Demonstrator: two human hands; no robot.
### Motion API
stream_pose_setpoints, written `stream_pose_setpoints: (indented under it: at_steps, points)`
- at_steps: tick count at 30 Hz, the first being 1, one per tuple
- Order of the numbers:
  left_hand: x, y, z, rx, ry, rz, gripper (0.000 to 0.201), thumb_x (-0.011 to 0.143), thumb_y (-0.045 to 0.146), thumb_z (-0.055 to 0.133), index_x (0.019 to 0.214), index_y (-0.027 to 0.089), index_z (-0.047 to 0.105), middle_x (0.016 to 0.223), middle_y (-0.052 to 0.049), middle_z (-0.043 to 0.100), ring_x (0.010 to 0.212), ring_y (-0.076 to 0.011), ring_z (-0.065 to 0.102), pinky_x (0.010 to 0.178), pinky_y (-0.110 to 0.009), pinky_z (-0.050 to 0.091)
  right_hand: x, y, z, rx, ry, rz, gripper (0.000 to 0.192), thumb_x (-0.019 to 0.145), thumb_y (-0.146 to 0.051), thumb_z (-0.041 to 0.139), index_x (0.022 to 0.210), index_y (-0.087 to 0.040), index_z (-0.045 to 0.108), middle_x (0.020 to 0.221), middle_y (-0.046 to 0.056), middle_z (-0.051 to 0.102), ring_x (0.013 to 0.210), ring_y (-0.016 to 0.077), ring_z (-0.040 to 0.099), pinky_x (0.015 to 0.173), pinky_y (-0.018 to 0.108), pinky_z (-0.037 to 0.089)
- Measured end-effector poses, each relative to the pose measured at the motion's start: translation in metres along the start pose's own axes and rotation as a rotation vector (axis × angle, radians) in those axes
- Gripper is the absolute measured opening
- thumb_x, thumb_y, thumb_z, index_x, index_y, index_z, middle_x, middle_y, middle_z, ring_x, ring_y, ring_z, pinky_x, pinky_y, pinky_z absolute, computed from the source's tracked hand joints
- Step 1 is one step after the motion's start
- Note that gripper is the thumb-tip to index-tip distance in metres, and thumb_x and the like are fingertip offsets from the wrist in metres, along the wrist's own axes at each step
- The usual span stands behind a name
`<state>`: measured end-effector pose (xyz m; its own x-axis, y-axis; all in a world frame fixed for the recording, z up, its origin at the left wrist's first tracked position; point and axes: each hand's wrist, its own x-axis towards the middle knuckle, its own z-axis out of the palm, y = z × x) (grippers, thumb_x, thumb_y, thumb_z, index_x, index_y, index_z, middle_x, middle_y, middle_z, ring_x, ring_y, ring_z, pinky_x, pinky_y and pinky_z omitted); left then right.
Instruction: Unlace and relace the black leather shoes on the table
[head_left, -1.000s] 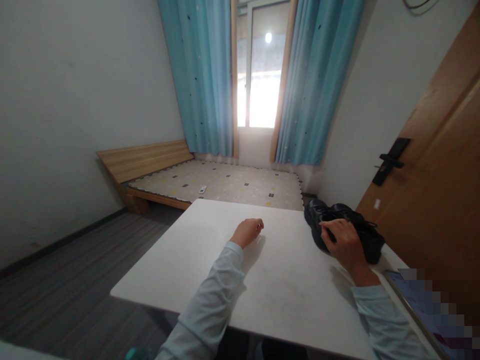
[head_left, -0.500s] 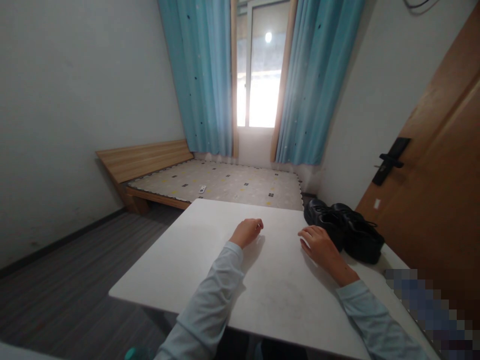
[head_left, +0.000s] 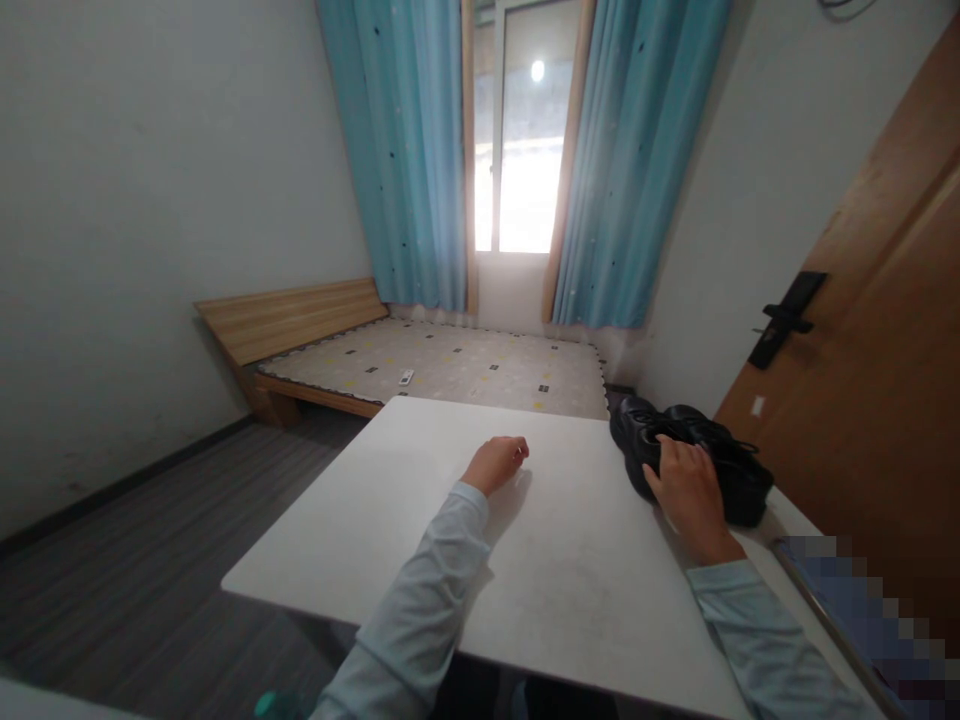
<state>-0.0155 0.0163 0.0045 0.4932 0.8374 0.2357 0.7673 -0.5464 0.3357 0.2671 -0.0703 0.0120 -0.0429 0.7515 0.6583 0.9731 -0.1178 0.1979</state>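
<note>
My left hand (head_left: 498, 464) rests on the white table (head_left: 360, 510), fingers curled in, and nothing shows in it. On the table's right side stands a pair of black lace-up shoes (head_left: 742, 478), side by side. My right hand (head_left: 688, 492) is over the left shoe (head_left: 631, 430), fingers spread and partly covering its opening. Whether the fingertips touch the shoe, I cannot tell. The hand hides part of both shoes.
Beyond the table is a low bed (head_left: 450, 355) with a patterned mattress and a small white object (head_left: 406, 377) on it. A wooden door (head_left: 847, 400) with a black handle stands at right. Blue curtains (head_left: 412, 150) flank the window.
My right hand has moved right, from the bare tabletop beside the shoes to over the left shoe. My left hand has stayed in place.
</note>
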Motion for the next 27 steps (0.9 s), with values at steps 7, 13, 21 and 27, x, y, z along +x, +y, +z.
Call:
stream_pose_setpoints:
  at_steps: [7, 13, 21, 27]
  points:
    - [0.0, 0.001, -0.001, 0.002, -0.005, -0.008, 0.023, 0.082, 0.014, 0.047, 0.092, 0.02, 0.067, 0.086, -0.005, 0.07, 0.078, -0.0158, 0.064, 0.074, -0.025, 0.048, 0.002, 0.012, 0.011, 0.024, -0.072, 0.03, 0.022, 0.089, -0.028, 0.045, 0.092, -0.01, 0.056, 0.076, 0.014, 0.062, 0.08, 0.0274, 0.055, 0.085, 0.039, 0.038]
    - [0.001, 0.0, 0.002, 0.018, 0.003, -0.004, 0.024, 0.082, 0.013, 0.047, 0.09, 0.02, 0.068, 0.087, -0.006, 0.07, 0.081, -0.0171, 0.064, 0.076, -0.026, 0.049, 0.006, 0.02, 0.018, 0.139, -0.076, 0.067, 0.023, 0.087, -0.032, 0.048, 0.094, -0.013, 0.057, 0.074, 0.012, 0.06, 0.075, 0.0264, 0.055, 0.075, 0.036, 0.041]
    - [0.001, 0.002, 0.002, -0.014, -0.013, -0.024, 0.024, 0.082, 0.012, 0.047, 0.091, 0.02, 0.068, 0.09, -0.006, 0.071, 0.083, -0.0167, 0.065, 0.077, -0.026, 0.049, 0.02, 0.02, 0.014, 0.24, -0.027, 0.069, 0.023, 0.083, -0.03, 0.054, 0.097, -0.013, 0.059, 0.082, 0.013, 0.061, 0.079, 0.0266, 0.056, 0.076, 0.038, 0.041]
    - [0.002, -0.001, 0.006, -0.021, -0.005, -0.021, 0.024, 0.081, 0.013, 0.047, 0.089, 0.02, 0.068, 0.088, -0.006, 0.071, 0.081, -0.0175, 0.065, 0.075, -0.026, 0.049, 0.015, -0.014, -0.009, 0.302, 0.059, -0.005, 0.02, 0.085, -0.03, 0.051, 0.093, -0.013, 0.058, 0.08, 0.011, 0.061, 0.079, 0.0258, 0.055, 0.078, 0.038, 0.04]
